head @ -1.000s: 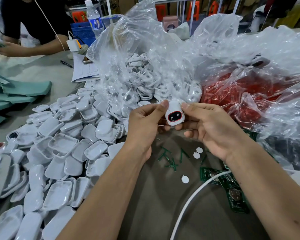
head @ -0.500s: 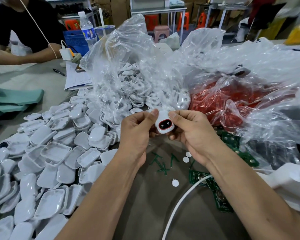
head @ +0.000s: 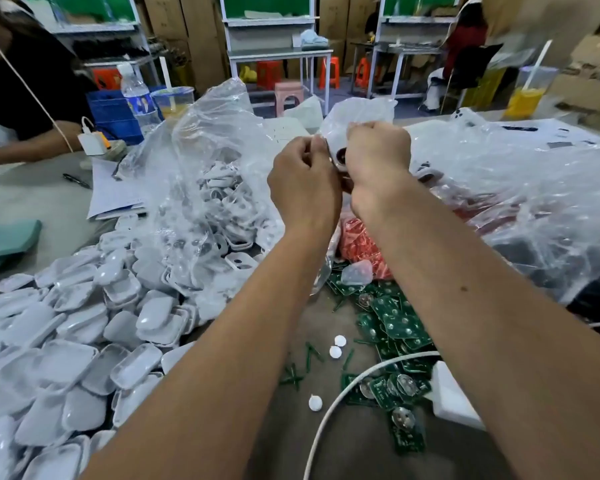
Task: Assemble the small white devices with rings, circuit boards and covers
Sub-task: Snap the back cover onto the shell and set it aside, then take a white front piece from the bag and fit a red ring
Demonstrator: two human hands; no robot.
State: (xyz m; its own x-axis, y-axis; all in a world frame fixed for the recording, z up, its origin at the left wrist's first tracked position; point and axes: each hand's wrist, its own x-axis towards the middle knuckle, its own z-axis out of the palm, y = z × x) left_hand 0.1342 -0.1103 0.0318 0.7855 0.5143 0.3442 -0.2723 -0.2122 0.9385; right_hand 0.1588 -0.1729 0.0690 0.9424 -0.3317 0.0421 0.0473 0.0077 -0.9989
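Both my arms stretch forward over the table. My left hand (head: 303, 183) and my right hand (head: 378, 157) grip a small white device (head: 338, 155) between them, high above the plastic bags. Only a sliver of the device with a dark oval opening shows between my fists. A heap of white covers (head: 84, 341) lies at the left. Green circuit boards (head: 394, 327) are scattered below my right forearm. A clear bag of white housings (head: 219, 192) sits left of my hands, and a bag of red rings (head: 361, 244) lies under my wrists.
A white cable (head: 347, 386) curves across the table near the boards. Small white discs (head: 336, 346) and green pins (head: 298, 368) lie on the grey tabletop. A person in black sits at the far left by a water bottle (head: 137, 95) and papers (head: 113, 188).
My two hands have lifted the device up and away from me, and my fingers have closed more tightly round it. The view has tilted upward, showing more of the room behind.
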